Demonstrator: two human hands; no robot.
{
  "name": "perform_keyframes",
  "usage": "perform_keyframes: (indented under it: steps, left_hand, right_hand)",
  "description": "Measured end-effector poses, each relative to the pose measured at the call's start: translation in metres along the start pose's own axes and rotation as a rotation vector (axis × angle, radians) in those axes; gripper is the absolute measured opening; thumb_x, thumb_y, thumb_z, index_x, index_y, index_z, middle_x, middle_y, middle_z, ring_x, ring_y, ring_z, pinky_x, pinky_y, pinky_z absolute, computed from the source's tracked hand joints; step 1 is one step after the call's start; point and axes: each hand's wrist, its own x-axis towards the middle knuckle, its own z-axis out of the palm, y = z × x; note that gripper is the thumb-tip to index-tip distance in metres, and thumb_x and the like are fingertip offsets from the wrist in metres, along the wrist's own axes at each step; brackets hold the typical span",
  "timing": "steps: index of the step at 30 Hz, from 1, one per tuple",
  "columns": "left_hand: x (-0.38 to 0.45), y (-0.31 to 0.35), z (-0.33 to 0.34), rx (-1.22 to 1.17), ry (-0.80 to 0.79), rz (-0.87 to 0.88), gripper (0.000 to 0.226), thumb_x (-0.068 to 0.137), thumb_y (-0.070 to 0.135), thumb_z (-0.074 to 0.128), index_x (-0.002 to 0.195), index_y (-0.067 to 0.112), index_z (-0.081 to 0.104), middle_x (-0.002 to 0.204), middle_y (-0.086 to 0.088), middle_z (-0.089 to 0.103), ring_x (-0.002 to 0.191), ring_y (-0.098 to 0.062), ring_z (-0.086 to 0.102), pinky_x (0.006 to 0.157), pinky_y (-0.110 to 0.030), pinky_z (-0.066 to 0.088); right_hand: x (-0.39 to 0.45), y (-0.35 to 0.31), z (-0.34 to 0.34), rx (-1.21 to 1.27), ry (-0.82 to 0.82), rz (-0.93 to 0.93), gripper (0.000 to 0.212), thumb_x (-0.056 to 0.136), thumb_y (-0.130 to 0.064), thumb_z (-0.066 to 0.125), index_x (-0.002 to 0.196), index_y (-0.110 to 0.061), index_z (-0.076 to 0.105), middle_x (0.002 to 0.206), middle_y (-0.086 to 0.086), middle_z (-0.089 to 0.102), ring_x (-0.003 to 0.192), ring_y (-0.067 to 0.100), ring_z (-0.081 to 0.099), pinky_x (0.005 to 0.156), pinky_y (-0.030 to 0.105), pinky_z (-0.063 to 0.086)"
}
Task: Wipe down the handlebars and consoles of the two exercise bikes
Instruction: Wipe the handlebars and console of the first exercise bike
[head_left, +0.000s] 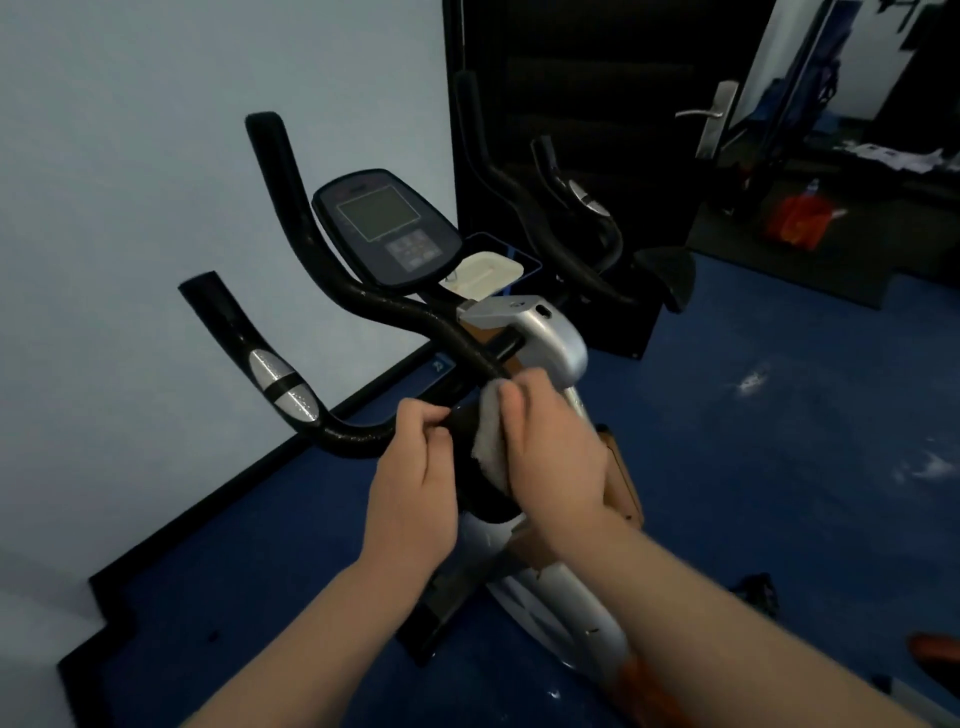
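Note:
The near exercise bike has black curved handlebars (395, 306) with silver pulse pads and a dark oval console (387, 226) with a grey screen. My left hand (415, 478) grips the handlebar near its middle. My right hand (550, 447) presses a white cloth (491, 441) around the bar just right of it, below the silver stem housing (540, 338). A second bike stands behind, with black handlebars (566, 208) and a console (485, 270) that looks pale.
A pale wall (130, 208) runs along the left with a black skirting. A dark open door (597, 78) with a metal handle stands behind the bikes. The floor (779, 493) is blue with white scuffs. Red items lie in the far room at right.

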Motion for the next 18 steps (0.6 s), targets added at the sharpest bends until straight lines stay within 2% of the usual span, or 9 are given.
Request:
perform_keyframes:
  steps: [3, 4, 5, 7, 9, 12, 14, 16, 18]
  left_hand:
    - [-0.001, 0.001, 0.004, 0.001, 0.029, -0.012, 0.017, 0.093, 0.033, 0.035, 0.096, 0.032, 0.051, 0.082, 0.006, 0.062, 0.067, -0.015, 0.058, 0.059, -0.038, 0.047]
    - [-0.003, 0.002, 0.004, -0.009, 0.03, -0.018, 0.017, 0.093, 0.032, 0.035, 0.097, 0.032, 0.052, 0.083, 0.008, 0.063, 0.068, -0.014, 0.058, 0.058, -0.035, 0.047]
    - [-0.003, 0.002, 0.005, -0.018, 0.036, -0.022, 0.017, 0.094, 0.031, 0.035, 0.097, 0.031, 0.052, 0.083, 0.009, 0.063, 0.068, -0.014, 0.058, 0.057, -0.033, 0.046]
    - [-0.003, 0.003, 0.004, -0.022, 0.049, -0.022, 0.017, 0.096, 0.03, 0.036, 0.098, 0.03, 0.053, 0.083, 0.006, 0.063, 0.066, -0.017, 0.058, 0.055, -0.034, 0.045]
    - [-0.007, 0.002, 0.004, -0.024, 0.069, -0.038, 0.017, 0.099, 0.029, 0.037, 0.099, 0.032, 0.054, 0.079, 0.001, 0.062, 0.06, -0.017, 0.056, 0.054, -0.038, 0.044]
    - [-0.011, 0.006, 0.009, -0.038, 0.131, -0.062, 0.019, 0.101, 0.029, 0.037, 0.099, 0.032, 0.057, 0.077, -0.001, 0.064, 0.064, -0.016, 0.058, 0.058, -0.036, 0.046]
    - [-0.013, 0.008, 0.015, -0.057, 0.223, -0.071, 0.019, 0.101, 0.027, 0.038, 0.098, 0.029, 0.057, 0.078, 0.003, 0.064, 0.069, -0.01, 0.058, 0.062, -0.032, 0.046]
    - [-0.017, 0.008, 0.018, -0.049, 0.274, -0.1, 0.018, 0.1, 0.025, 0.039, 0.099, 0.027, 0.056, 0.081, 0.005, 0.063, 0.072, -0.007, 0.057, 0.065, -0.032, 0.047]
    - [-0.018, 0.009, 0.019, -0.057, 0.277, -0.093, 0.017, 0.1, 0.024, 0.039, 0.101, 0.025, 0.056, 0.08, 0.003, 0.063, 0.07, -0.01, 0.058, 0.062, -0.033, 0.047]
  right_hand:
    - [0.025, -0.009, 0.003, -0.134, 0.0, -0.124, 0.011, 0.091, -0.024, 0.061, 0.092, -0.017, 0.053, 0.075, 0.003, 0.061, 0.055, 0.025, 0.06, 0.044, 0.036, 0.049]
    - [0.016, -0.006, 0.006, -0.047, 0.033, -0.067, 0.01, 0.091, -0.027, 0.06, 0.093, -0.019, 0.055, 0.078, 0.0, 0.062, 0.06, 0.021, 0.062, 0.047, 0.037, 0.052]
    - [0.003, -0.003, 0.006, 0.097, 0.06, 0.012, 0.014, 0.094, -0.038, 0.052, 0.096, -0.024, 0.056, 0.084, -0.005, 0.062, 0.068, 0.013, 0.063, 0.056, 0.036, 0.054]
    - [-0.019, 0.003, 0.002, 0.298, 0.033, 0.15, 0.036, 0.093, -0.058, 0.029, 0.106, -0.034, 0.052, 0.093, -0.013, 0.061, 0.08, 0.004, 0.06, 0.066, 0.031, 0.052]
    - [-0.014, 0.01, -0.005, 0.164, -0.017, 0.029, 0.041, 0.093, -0.058, 0.022, 0.105, -0.03, 0.05, 0.091, -0.01, 0.061, 0.076, 0.01, 0.061, 0.06, 0.032, 0.051]
    - [0.021, 0.001, -0.002, -0.231, -0.105, -0.316, 0.023, 0.099, -0.038, 0.039, 0.093, -0.019, 0.051, 0.081, 0.0, 0.064, 0.062, 0.021, 0.062, 0.046, 0.03, 0.04]
    - [0.035, -0.012, 0.003, -0.42, -0.153, -0.443, 0.02, 0.099, -0.031, 0.042, 0.092, -0.015, 0.053, 0.08, 0.003, 0.065, 0.064, 0.023, 0.063, 0.047, 0.031, 0.035]
    - [0.03, -0.009, 0.0, -0.423, -0.173, -0.507, 0.023, 0.099, -0.031, 0.039, 0.097, -0.015, 0.055, 0.083, 0.004, 0.064, 0.069, 0.023, 0.061, 0.05, 0.033, 0.037]
    - [0.02, 0.01, -0.013, -0.295, -0.162, -0.536, 0.028, 0.098, -0.034, 0.038, 0.106, -0.016, 0.059, 0.087, 0.005, 0.062, 0.072, 0.022, 0.059, 0.051, 0.032, 0.042]
